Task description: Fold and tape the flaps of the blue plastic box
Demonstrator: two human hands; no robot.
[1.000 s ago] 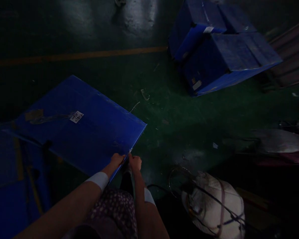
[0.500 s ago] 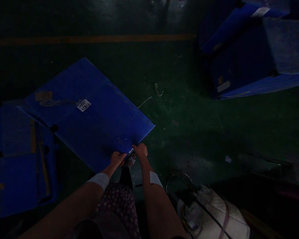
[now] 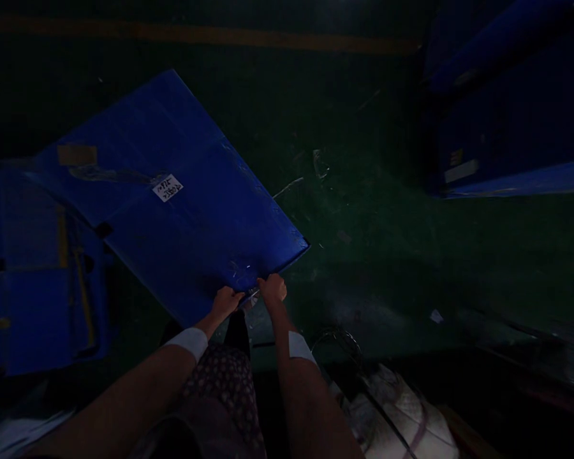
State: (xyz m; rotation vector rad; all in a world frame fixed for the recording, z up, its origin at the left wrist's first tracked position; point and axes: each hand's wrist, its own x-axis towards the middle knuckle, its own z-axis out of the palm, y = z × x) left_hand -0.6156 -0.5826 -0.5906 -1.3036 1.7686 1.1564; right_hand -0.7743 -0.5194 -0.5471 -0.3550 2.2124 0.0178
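A large flat blue plastic sheet (image 3: pixel 172 210) with a small white label (image 3: pixel 167 188) lies tilted in front of me, its near edge raised. My left hand (image 3: pixel 226 302) and my right hand (image 3: pixel 272 288) are side by side on that near edge, both with fingers closed around it. A white band wraps each of my wrists. My patterned trouser leg shows below the hands.
More flat blue sheets (image 3: pixel 33 280) lie at the left. A stack of folded blue boxes (image 3: pixel 507 127) stands at the upper right. A white fan with a wire guard (image 3: pixel 397 408) sits at the lower right. The dark green floor (image 3: pixel 373 242) carries a yellow line (image 3: pixel 268 38).
The view has shifted down and left, so the boxes slid toward the upper right. The sheet's near edge has risen a little, and both hands keep their hold on it.
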